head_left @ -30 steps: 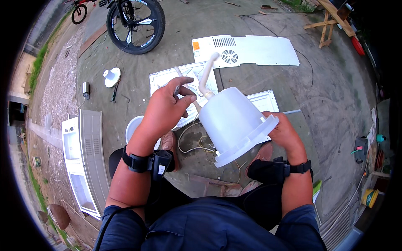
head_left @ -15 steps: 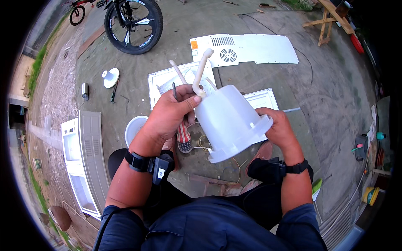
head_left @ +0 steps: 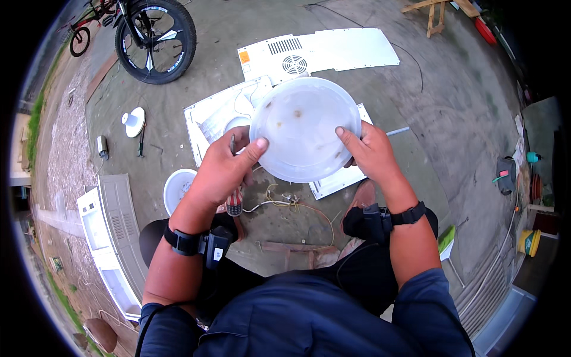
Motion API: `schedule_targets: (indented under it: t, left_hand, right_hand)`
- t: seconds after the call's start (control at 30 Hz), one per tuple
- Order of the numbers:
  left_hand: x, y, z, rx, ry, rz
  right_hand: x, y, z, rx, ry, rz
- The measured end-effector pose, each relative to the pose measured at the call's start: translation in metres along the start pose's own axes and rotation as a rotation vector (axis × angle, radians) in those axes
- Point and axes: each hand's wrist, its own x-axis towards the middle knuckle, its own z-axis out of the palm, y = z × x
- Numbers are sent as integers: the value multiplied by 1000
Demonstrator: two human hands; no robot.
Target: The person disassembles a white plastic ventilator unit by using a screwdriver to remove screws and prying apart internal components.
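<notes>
A: Going left to right, what lies on the ground?

B: A white cabinet panel (head_left: 113, 226) lies flat at the left. Past it are a small white disc (head_left: 134, 121) and a white bowl (head_left: 178, 188), which shows nothing inside it from here. A bike wheel (head_left: 156, 37) stands at the top left.

A: And the hands?

B: The left hand (head_left: 223, 172) grips the left rim of the tub (head_left: 305, 129), thumb on the flat face. A screwdriver (head_left: 234, 196) with a red handle is tucked under the same fingers (head_left: 260, 144), its shaft pointing up past the knuckles.

A: Which way does the tub face?

B: Its round, flat end faces the camera, so its long axis runs away from the viewer toward the ground. That face carries a few brown specks. I cannot tell what is inside.

A: The right hand?

B: The right hand (head_left: 372, 154) clasps the tub's right rim, fingers curled behind, thumb on the face. The tub is held in the air above 2 white panels (head_left: 324, 50) and loose wires (head_left: 285, 202) on the concrete floor (head_left: 452, 119).
</notes>
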Motion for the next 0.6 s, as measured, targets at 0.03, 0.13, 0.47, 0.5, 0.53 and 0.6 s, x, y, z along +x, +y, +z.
schedule_targets:
  t: [0.03, 0.13, 0.47, 0.5, 0.53, 0.6]
  left_hand:
    - [0, 0, 4, 31, -12, 0]
    - [1, -3, 11, 107, -15, -18]
    - [6, -13, 13, 164, 43, -40]
    - [5, -11, 14, 155, 45, -36]
    - [5, -10, 15, 136, 44, -31]
    - [4, -10, 16, 99, 43, -20]
  right_hand:
    - [0, -1, 0, 8, -2, 3]
    - [0, 5, 2, 36, -4, -35]
    - [1, 9, 1, 37, -32, -38]
    - [1, 9, 1, 39, -27, -36]
    - [1, 9, 1, 41, -22, -34]
    - [3, 14, 0, 88, -22, -3]
